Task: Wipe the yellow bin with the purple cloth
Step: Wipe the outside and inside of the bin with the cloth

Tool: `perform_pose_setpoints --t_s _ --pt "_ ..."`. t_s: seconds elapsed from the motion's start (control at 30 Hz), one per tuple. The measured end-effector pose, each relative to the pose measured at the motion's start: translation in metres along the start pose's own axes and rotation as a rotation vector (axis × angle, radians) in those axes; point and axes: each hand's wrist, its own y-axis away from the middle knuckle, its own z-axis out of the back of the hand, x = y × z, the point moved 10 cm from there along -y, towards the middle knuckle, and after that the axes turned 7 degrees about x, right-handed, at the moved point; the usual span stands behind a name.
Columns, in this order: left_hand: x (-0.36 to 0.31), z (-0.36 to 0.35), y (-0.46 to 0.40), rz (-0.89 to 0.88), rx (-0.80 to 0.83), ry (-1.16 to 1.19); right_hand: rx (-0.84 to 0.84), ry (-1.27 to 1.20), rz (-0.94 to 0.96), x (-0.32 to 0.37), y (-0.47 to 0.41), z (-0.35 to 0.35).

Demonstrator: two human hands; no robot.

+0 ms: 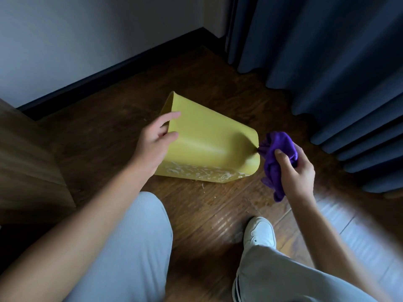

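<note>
Your yellow bin (202,140) lies tipped on its side on the wooden floor (207,214), its open mouth turned toward the far left and its closed base toward the right. The lowest side, the one nearest you, carries a band of whitish smears and flecks, and a few pale crumbs sit on the floor just in front of it.

Your left hand (156,139) rests on the bin's left end at the rim, fingers straight and slightly spread; the thumb and forefinger lie flat on the upper yellow face, while the other fingertips seem to reach over the edge, though the rim hides them.

Your right hand (294,171) hangs just to the right of the bin's base and grips the purple cloth (277,155), bunched into a wad, with the thumb pressed across the front of it and the fingers curled round behind. The wad's leftmost fold appears to touch the bin's right corner, but the blur there makes it hard to be sure. A loose tail of cloth hangs down below your hand.

Dark blue curtains (327,62) fall to the floor at the far right. A wooden cabinet side (28,162) stands at the left. Your white shoe (259,233) is planted on the floor near you, below the cloth.
</note>
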Motion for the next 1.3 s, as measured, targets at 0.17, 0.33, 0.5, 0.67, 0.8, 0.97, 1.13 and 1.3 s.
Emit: perform_pose_setpoints --t_s 0.17,0.33,0.5,0.67,0.8,0.97,1.13,1.3 --pt "-0.016 -0.019 -0.015 0.022 0.185 -0.179 0.001 -0.033 0.066 0.011 -0.002 0.005" --pt "-0.03 -0.038 -0.012 -0.014 0.204 -0.281 0.003 -0.049 0.064 0.008 -0.002 0.006" --pt "-0.052 -0.027 0.003 -0.069 0.106 -0.423 -0.029 -0.062 0.024 -0.006 -0.001 0.014" --pt "-0.055 -0.03 0.012 -0.158 0.218 -0.537 -0.012 -0.08 0.001 -0.014 -0.002 0.006" --pt "-0.047 -0.039 0.027 -0.219 0.464 -0.637 0.005 -0.088 -0.006 -0.015 -0.002 0.005" --pt "-0.042 -0.011 0.034 -0.217 0.391 -0.626 -0.015 -0.091 -0.021 -0.017 0.002 0.003" --pt "-0.051 -0.004 0.035 -0.4 0.213 -0.743 -0.028 -0.097 -0.042 -0.021 0.001 -0.003" --pt "-0.051 -0.014 0.039 -0.433 0.127 -0.671 -0.009 -0.071 -0.039 -0.021 0.002 -0.01"
